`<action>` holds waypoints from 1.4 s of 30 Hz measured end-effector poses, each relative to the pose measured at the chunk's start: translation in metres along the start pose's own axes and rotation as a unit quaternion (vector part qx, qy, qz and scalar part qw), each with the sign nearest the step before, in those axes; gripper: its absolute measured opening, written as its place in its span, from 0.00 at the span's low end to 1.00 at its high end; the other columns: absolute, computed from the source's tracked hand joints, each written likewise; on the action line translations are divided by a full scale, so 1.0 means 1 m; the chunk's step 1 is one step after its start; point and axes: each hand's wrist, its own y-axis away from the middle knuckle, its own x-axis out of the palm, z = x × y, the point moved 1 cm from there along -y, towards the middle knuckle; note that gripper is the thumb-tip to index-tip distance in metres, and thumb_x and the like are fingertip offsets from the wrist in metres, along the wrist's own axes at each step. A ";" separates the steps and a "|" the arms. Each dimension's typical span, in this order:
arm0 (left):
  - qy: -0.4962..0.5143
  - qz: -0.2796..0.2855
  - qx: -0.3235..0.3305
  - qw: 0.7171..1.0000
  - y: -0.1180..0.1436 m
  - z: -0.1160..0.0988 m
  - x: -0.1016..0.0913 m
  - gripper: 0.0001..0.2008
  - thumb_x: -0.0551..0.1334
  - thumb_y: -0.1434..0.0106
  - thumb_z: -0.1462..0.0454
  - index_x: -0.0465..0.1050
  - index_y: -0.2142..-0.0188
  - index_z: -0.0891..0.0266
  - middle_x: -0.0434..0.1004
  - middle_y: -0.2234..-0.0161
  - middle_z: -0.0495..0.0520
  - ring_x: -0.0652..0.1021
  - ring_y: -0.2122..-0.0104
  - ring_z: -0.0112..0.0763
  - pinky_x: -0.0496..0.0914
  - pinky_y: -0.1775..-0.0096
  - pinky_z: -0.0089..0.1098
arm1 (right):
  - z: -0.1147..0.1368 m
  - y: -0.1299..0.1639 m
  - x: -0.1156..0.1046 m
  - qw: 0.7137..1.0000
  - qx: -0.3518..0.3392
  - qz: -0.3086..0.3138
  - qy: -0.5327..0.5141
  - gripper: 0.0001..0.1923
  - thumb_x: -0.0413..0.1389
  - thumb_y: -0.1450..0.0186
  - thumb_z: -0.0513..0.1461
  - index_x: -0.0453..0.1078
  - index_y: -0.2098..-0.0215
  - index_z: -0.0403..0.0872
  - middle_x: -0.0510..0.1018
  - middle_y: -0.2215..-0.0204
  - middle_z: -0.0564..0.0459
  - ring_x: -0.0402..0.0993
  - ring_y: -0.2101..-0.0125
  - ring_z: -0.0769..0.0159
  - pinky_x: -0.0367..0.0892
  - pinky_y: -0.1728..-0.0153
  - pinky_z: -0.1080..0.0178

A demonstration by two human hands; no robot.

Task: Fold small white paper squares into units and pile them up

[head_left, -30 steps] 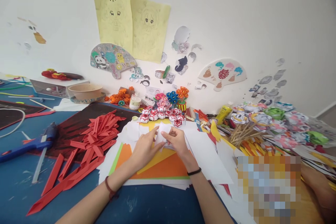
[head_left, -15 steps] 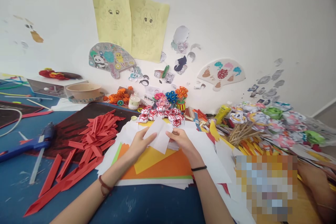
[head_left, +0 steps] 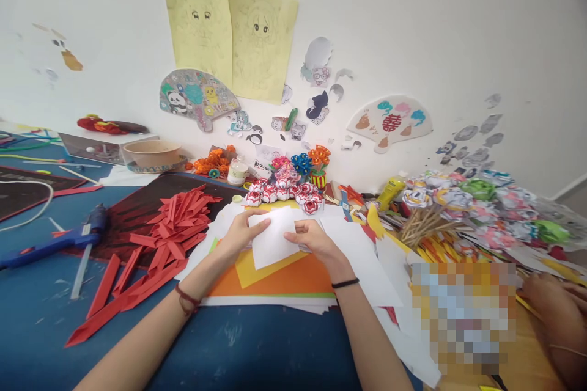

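Both hands pinch a white sheet [head_left: 274,241] just above a stack of orange and yellow paper [head_left: 279,278] on the blue desk [head_left: 257,348]. The left hand [head_left: 241,233] grips the sheet's 9 o'clock edge, thumb on top; the right hand [head_left: 312,237] grips its 3 o'clock edge. At 12 o'clock from the sheet lies a cluster of red-and-white paper flowers [head_left: 282,193]. At 9 o'clock sits a heap of red strips [head_left: 177,226], and farther that way a blue glue gun [head_left: 57,241]. At 3 o'clock lie wooden sticks [head_left: 424,226]. Another person's hand [head_left: 557,311] rests near the 4 o'clock corner.
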 end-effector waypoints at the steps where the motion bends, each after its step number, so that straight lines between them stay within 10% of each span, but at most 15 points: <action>1: -0.049 -0.022 0.032 0.998 0.000 -0.001 -0.001 0.23 0.60 0.43 0.53 0.67 0.52 0.64 0.75 0.59 0.58 0.76 0.68 0.36 0.70 0.68 0.34 | 0.000 0.000 0.001 1.000 -0.005 -0.008 -0.005 0.21 0.67 0.54 0.46 0.76 0.66 0.42 0.79 0.73 0.49 0.75 0.72 0.62 0.69 0.69 0.62; 5: -0.282 -0.107 0.233 0.925 0.007 -0.014 -0.001 0.25 0.61 0.41 0.59 0.62 0.45 0.56 0.65 0.45 0.59 0.67 0.48 0.44 0.61 0.50 0.43 | -0.001 -0.001 0.002 0.998 -0.027 -0.060 -0.020 0.22 0.67 0.54 0.47 0.76 0.67 0.41 0.79 0.71 0.48 0.75 0.71 0.61 0.69 0.67 0.61; 10: -0.386 -0.036 0.313 0.867 0.018 -0.024 0.011 0.22 0.55 0.36 0.58 0.60 0.43 0.52 0.63 0.42 0.55 0.62 0.43 0.42 0.50 0.44 0.44 | -0.002 -0.001 -0.001 0.994 -0.052 -0.092 -0.003 0.19 0.66 0.51 0.46 0.75 0.67 0.41 0.79 0.70 0.49 0.74 0.71 0.63 0.69 0.68 0.63; 20: -0.365 -0.038 0.270 0.890 0.015 -0.018 0.011 0.17 0.56 0.37 0.54 0.68 0.52 0.56 0.74 0.55 0.55 0.71 0.53 0.37 0.48 0.43 0.43 | 0.006 0.003 -0.001 0.996 -0.067 -0.056 0.007 0.21 0.65 0.51 0.47 0.76 0.63 0.43 0.80 0.66 0.48 0.76 0.67 0.59 0.69 0.65 0.60; 29: -0.357 -0.020 0.306 0.882 0.017 -0.027 0.014 0.21 0.56 0.37 0.54 0.64 0.46 0.55 0.69 0.46 0.57 0.67 0.47 0.39 0.48 0.44 0.43 | 0.012 0.002 -0.006 0.992 -0.094 -0.082 0.036 0.20 0.65 0.51 0.47 0.77 0.63 0.44 0.80 0.66 0.48 0.76 0.65 0.56 0.71 0.64 0.57; 34: -0.338 -0.060 0.287 0.894 0.018 -0.020 0.016 0.13 0.54 0.35 0.57 0.73 0.57 0.57 0.78 0.61 0.53 0.74 0.60 0.33 0.50 0.44 0.42 | 0.014 0.000 0.000 0.990 -0.101 -0.075 0.055 0.17 0.64 0.49 0.47 0.76 0.67 0.43 0.80 0.69 0.48 0.76 0.68 0.58 0.70 0.66 0.59; 42: -0.216 -0.025 0.164 0.962 0.017 -0.034 0.014 0.14 0.54 0.37 0.55 0.74 0.66 0.59 0.78 0.66 0.51 0.72 0.67 0.32 0.62 0.56 0.36 | 0.016 -0.004 0.005 0.941 -0.184 -0.210 0.191 0.18 0.63 0.48 0.47 0.73 0.61 0.48 0.76 0.64 0.51 0.69 0.68 0.65 0.64 0.69 0.65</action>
